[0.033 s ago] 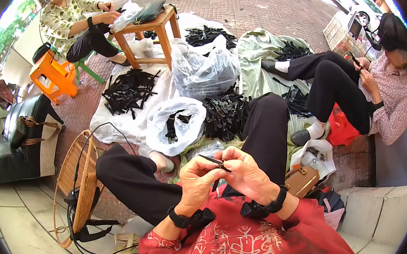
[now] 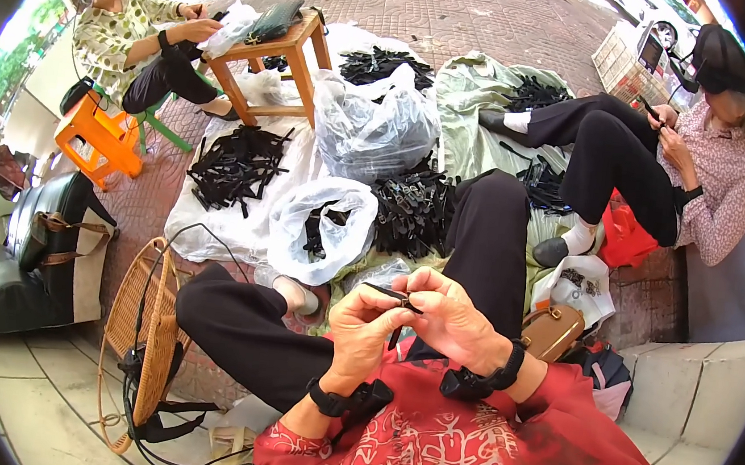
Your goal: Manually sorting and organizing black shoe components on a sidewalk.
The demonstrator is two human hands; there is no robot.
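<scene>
Over the lap, between the raised knees in black trousers, the left hand (image 2: 363,326) and the right hand (image 2: 450,316) meet with fingers curled shut on a small black strip piece (image 2: 391,295), pinched at both ends so that only a thin dark bar shows between the thumbs. Judging by what lies around, the work looks well under way but far from finished: a loose heap of black strips (image 2: 237,164) spreads over a white sheet (image 2: 212,226) on the ground, another dense pile (image 2: 412,208) sits just beyond the knees, and an open white bag (image 2: 324,228) holds a few more between them. A tied clear plastic bag (image 2: 373,129) stands behind, beside a wooden stool (image 2: 277,57). The held piece itself is narrow, flat, matte black and short; its finer detail is too small to tell. Two other people sit beyond the piles, each busy with their own hands.
</scene>
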